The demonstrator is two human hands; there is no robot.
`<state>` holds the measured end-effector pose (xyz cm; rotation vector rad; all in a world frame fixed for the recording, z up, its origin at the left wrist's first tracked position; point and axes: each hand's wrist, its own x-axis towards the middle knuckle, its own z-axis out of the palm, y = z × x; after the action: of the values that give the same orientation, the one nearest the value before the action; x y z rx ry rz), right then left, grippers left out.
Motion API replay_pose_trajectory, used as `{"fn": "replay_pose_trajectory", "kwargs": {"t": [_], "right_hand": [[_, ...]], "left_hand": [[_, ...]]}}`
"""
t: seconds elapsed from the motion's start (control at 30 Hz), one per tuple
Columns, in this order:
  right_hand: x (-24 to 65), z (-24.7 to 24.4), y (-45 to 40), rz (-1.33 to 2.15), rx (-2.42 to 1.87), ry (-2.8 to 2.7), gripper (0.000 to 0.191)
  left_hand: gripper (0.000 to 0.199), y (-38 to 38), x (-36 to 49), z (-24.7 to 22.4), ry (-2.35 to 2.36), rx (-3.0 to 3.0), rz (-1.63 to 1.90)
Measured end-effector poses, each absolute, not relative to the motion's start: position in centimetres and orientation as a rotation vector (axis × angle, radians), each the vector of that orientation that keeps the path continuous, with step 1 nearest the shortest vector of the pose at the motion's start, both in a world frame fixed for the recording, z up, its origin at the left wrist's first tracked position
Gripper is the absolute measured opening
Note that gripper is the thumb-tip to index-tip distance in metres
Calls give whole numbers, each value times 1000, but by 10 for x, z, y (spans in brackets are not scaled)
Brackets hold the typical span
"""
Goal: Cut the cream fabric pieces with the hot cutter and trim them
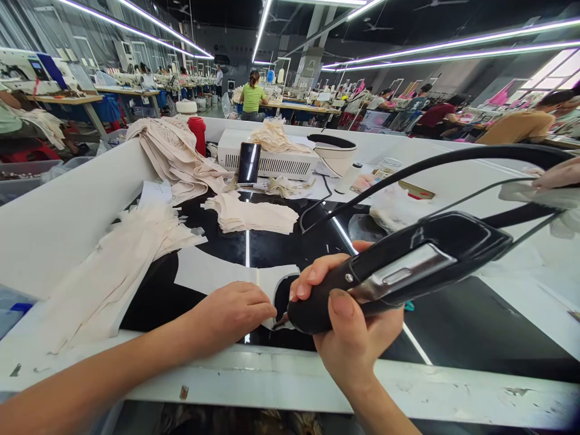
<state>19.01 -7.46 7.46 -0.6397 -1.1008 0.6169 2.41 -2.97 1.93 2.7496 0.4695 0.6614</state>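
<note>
My right hand (362, 326) is wrapped around a black corded handheld tool (408, 266) with a silver lever on its side. Its small metal tip (283, 323) sits at the near end of a curved white fabric piece (217, 272) on the black glossy work surface (149, 302). Close to that tip, my left hand (244, 308) has its fingers bunched together on the fabric's near edge. The fingertips are partly hidden, and the tool's body covers some of the fabric's right end.
Cream fabric pieces lie in a pile (99, 272) at left and a stack (254, 214) behind. A phone (249, 163) leans against a vented white box (276, 160). The tool's thick cable (435, 160) arches over the right side. White walls (77, 211) border the table.
</note>
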Motion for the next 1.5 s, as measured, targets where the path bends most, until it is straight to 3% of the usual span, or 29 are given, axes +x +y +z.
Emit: {"fn": "replay_pose_trajectory", "kwargs": {"t": [0.5, 1.5], "right_hand": [[188, 76, -74, 591, -623, -1088, 39], [186, 78, -75, 581, -659, -1068, 41]], "left_hand": [[19, -26, 13, 5, 228, 3098, 664], [13, -33, 10, 16, 356, 3122, 692]]}}
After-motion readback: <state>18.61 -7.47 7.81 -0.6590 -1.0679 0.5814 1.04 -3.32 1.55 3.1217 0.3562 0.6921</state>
